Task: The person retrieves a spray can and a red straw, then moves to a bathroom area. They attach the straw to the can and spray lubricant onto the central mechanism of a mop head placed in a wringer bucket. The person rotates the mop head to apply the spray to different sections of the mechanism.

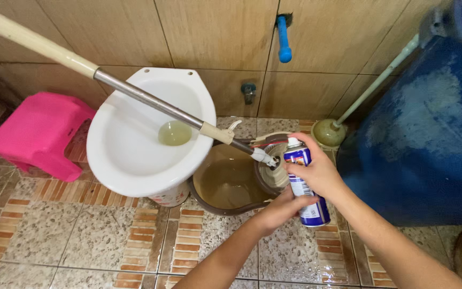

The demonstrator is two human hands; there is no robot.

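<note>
Gripping the spray can (304,184) calls for little force, it is judged: a small, stiff metal cylinder, probably light, with a smooth printed skin that could turn slippery in this wet room. It is held upright just near of the mop bucket (225,184), at the right of the scene's middle. The right hand (319,171) is closed around the can's upper body, with a finger laid toward the white nozzle at the top. The left hand (279,208) is curled against the lower body from the left, steadying it. The middle of the cylinder is judged the best place to take hold, clear of the nozzle.

A long mop handle (135,93), cream at the far-left end and bare metal lower down, is slanted across the white toilet bowl (135,150) and ends in the spinner basket of the brown bucket, which is filled with murky water. A pink plastic stool (38,134) is set at the left, a large blue drum (423,139) at the right, and a toilet brush (330,131) stands between drum and wall. A blue tap (283,40) is fixed to the far tan-tiled wall. The floor (81,235) is laid with speckled tiles and brick-patterned strips, and it is seen glistening with water near the hands.
</note>
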